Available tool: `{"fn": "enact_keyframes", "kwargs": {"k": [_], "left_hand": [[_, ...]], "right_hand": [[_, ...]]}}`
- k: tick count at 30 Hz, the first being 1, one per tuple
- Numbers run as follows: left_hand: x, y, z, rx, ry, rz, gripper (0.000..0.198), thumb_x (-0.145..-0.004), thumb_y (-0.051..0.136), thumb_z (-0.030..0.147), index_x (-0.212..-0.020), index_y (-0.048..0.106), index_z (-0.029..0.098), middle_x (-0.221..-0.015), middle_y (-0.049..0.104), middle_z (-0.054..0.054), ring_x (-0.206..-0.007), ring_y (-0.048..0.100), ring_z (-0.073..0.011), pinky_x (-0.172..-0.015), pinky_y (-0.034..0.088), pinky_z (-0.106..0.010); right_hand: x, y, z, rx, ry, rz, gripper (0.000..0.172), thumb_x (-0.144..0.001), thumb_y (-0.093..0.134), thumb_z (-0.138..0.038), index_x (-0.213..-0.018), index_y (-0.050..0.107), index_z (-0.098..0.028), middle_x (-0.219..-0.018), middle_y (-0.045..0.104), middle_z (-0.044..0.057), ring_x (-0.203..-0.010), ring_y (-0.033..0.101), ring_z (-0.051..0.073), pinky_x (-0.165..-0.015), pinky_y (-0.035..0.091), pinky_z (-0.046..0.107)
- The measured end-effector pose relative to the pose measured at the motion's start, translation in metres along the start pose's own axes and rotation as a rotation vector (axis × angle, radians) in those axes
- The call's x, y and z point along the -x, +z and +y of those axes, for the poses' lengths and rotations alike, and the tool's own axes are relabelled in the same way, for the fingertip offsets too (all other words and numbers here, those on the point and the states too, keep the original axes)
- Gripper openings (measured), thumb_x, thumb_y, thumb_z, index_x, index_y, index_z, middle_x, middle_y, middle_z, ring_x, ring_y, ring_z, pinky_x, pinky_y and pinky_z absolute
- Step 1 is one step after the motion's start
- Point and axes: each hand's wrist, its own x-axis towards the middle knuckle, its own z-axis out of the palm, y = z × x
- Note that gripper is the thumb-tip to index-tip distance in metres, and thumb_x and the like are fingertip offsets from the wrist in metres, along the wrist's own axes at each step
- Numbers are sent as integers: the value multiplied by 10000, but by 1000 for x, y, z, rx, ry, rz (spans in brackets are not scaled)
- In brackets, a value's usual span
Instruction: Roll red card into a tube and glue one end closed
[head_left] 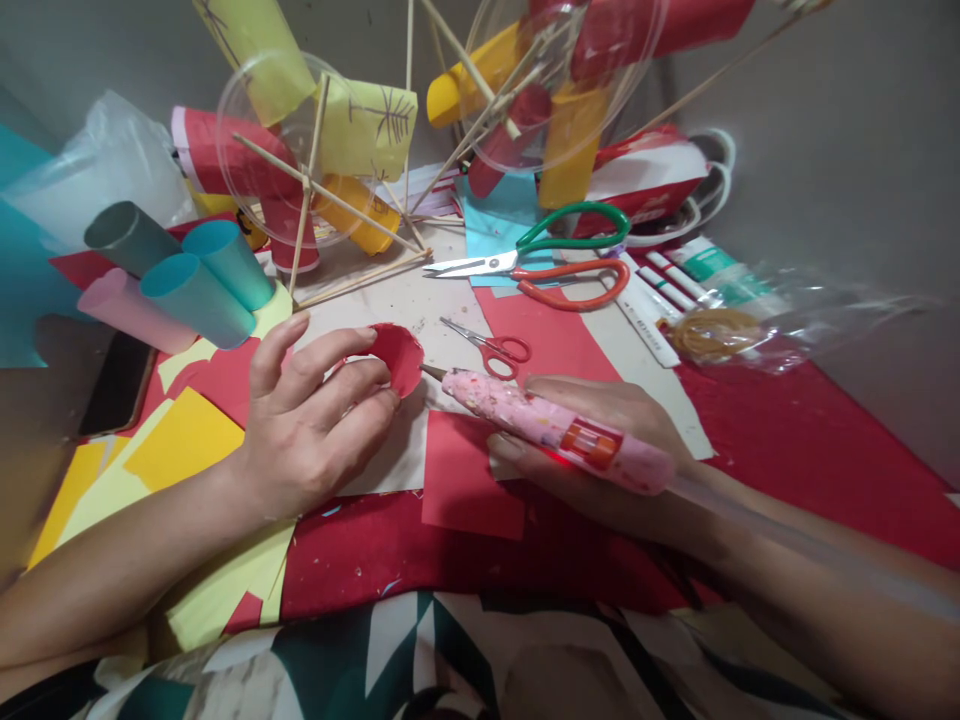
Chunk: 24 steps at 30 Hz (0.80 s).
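Observation:
Between the fingers and thumb of my left hand (315, 410) is a small rolled piece of red paper (401, 358), its round end facing right. My right hand (600, 440) is wrapped round a pink glue gun (525, 415) with a clear glue stick coming out of its back. The gun's metal tip lies close to the rim of the red paper; whether they touch I cannot tell. Small scissors with red handles (499, 350) lie just beyond the tip. Under the gun rests a square of red paper (457, 480).
Large scissors (487, 265) with green and orange handles lie behind. Stick frames with plastic discs (307, 180) and paper cups stand at the back. Rolled paper tubes (199, 295), yellow sheets (184, 440) and a phone (116, 385) are left. A bag of rubber bands (712, 335) lies right.

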Motion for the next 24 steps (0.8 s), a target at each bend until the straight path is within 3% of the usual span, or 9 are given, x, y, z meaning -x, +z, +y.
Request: {"fn": "enact_keyframes", "kwargs": {"k": [7, 18, 24], "left_hand": [[0, 2, 0, 5, -1, 17, 123, -842, 754, 177, -893, 667, 246, -953, 792, 25, -1090, 696, -218, -1081, 459, -479], [0, 1, -1, 2, -1, 7, 126, -851, 748, 183, -892, 651, 254, -962, 788, 34, -1103, 692, -214, -1075, 460, -481], [1, 2, 0, 2, 4, 12, 114, -868, 737, 182, -895, 651, 251, -958, 791, 36, -1105, 695, -213, -1066, 460, -479]], "right_hand": [[0, -10, -11, 15, 41, -92, 363, -973, 551, -415, -678, 545, -204, -609, 585, -9, -568, 534, 117, -536, 367, 276], [3, -10, -10, 8, -26, -98, 343, -1009, 491, -417, -737, 556, -218, -634, 565, -6, -578, 526, 129, -558, 386, 304], [2, -8, -10, 10, 63, -84, 374, -971, 550, -432, -661, 543, -224, -600, 578, -8, -548, 534, 133, -521, 372, 300]]}}
